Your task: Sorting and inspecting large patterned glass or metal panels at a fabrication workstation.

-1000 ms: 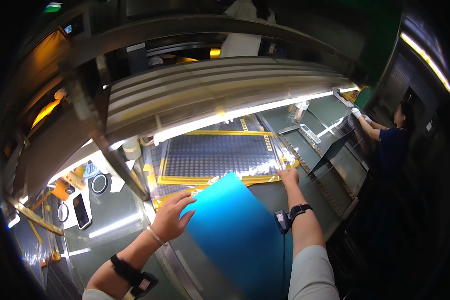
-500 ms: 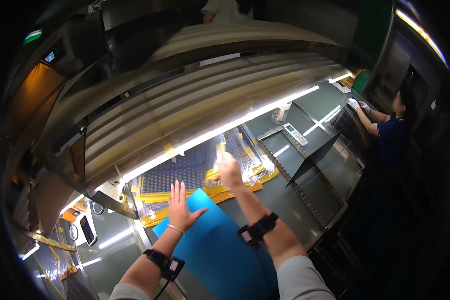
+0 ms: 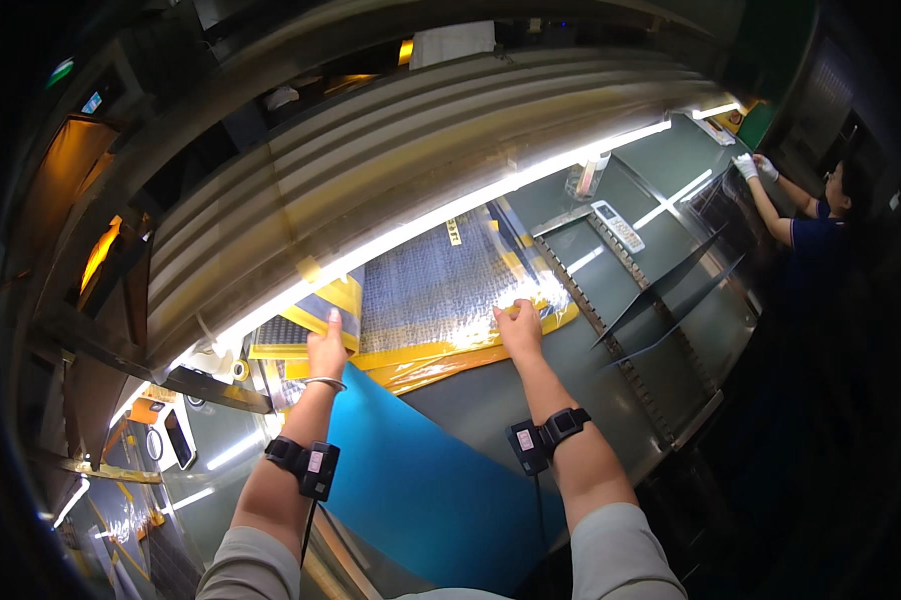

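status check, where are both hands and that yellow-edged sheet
Left hand and right hand flat on near edge of the yellow-edged sheet. Blue sheet lies between the forearms. Nothing blocking.

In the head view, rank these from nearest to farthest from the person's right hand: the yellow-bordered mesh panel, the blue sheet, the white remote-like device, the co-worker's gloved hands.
From the right hand:
1. Yellow-bordered mesh panel: directly under the hand, touching it.
2. Blue sheet: lower left, toward the person.
3. White remote-like device: up and to the right on the metal table.
4. Co-worker's gloved hands: far upper right.

Blue sheet [image 3: 426, 480]; yellow-bordered grey gridded panel [image 3: 441, 285]; grey-green table [image 3: 661, 200].
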The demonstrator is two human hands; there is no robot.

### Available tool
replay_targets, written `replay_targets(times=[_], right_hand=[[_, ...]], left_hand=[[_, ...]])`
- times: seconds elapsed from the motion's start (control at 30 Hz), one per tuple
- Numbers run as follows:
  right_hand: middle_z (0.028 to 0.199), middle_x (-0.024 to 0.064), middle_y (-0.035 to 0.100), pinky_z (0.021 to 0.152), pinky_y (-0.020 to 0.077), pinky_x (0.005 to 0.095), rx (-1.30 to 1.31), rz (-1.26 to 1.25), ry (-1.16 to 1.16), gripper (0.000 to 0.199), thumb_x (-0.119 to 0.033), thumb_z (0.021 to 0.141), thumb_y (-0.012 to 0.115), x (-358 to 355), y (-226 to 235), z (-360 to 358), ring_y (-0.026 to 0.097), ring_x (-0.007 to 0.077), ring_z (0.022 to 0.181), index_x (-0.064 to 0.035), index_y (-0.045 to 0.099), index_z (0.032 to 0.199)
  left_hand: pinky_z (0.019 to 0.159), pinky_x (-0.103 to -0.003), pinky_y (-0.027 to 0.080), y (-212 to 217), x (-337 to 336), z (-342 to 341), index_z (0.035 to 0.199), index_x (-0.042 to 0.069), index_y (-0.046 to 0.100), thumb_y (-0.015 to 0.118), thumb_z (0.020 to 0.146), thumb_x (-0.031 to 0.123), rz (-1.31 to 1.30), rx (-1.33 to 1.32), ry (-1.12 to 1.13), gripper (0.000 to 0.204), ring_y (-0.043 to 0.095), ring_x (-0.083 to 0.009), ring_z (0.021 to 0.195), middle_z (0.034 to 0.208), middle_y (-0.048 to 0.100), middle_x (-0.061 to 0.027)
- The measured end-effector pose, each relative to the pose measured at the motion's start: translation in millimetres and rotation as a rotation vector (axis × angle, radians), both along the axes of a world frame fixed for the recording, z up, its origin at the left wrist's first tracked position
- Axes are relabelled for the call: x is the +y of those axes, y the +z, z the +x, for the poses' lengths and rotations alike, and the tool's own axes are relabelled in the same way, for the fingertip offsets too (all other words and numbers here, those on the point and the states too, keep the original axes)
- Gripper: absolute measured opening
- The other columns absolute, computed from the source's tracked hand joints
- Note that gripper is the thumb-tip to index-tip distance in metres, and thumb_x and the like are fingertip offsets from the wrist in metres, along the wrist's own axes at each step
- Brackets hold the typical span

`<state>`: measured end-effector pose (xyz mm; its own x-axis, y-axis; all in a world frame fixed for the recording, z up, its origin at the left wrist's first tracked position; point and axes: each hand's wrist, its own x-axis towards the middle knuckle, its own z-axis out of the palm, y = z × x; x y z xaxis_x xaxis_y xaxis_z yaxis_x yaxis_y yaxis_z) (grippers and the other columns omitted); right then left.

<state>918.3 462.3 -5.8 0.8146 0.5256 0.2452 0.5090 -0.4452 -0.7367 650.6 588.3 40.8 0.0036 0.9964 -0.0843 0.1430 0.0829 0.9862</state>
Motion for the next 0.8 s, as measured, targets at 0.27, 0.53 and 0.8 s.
replay_targets(times=[0.27, 0.53, 0.8], right_hand=[[0.060, 0.0019, 0.052, 0.053, 0.0375, 0.0275, 0.601, 0.130, 0.322, 0.018, -0.016, 0.076, 0.068, 15, 16, -6, 0.045, 0.0111, 0.056, -0.0009, 0.059, 0.072], [0.071, 0.0173, 0.059, 0.062, 0.0441, 0.0424, 0.222, 0.270, 0.052, 0.011, -0.012, 0.083, 0.057, -15, 36, 6, 0.057, 0.0370, 0.068, -0.0033, 0.050, 0.081], [0.080, 0.0203, 0.062, 0.064, 0.0458, 0.0414, 0.170, 0.214, -0.061, 0.014, -0.008, 0.084, 0.054, -73, 30, 9, 0.061, 0.0360, 0.074, -0.0032, 0.055, 0.096]], left_hand=[[0.060, -0.025, 0.041, 29, -11, 1, 0.087, -0.005, 0.061, 0.053, 0.091, 0.027, 0.173, 0.131, -0.128, 0.033, 0.049, -0.0083, 0.064, 0.073, 0.059, -0.0027], [0.062, -0.029, 0.043, 37, 8, -39, 0.096, -0.005, 0.060, 0.052, 0.091, 0.026, 0.336, 0.344, -0.153, 0.033, 0.050, -0.0118, 0.066, 0.073, 0.061, -0.0074], [0.065, -0.027, 0.043, 45, 15, -42, 0.095, -0.006, 0.060, 0.051, 0.093, 0.026, 0.313, 0.273, -0.005, 0.033, 0.050, -0.0105, 0.069, 0.079, 0.061, -0.0051]])
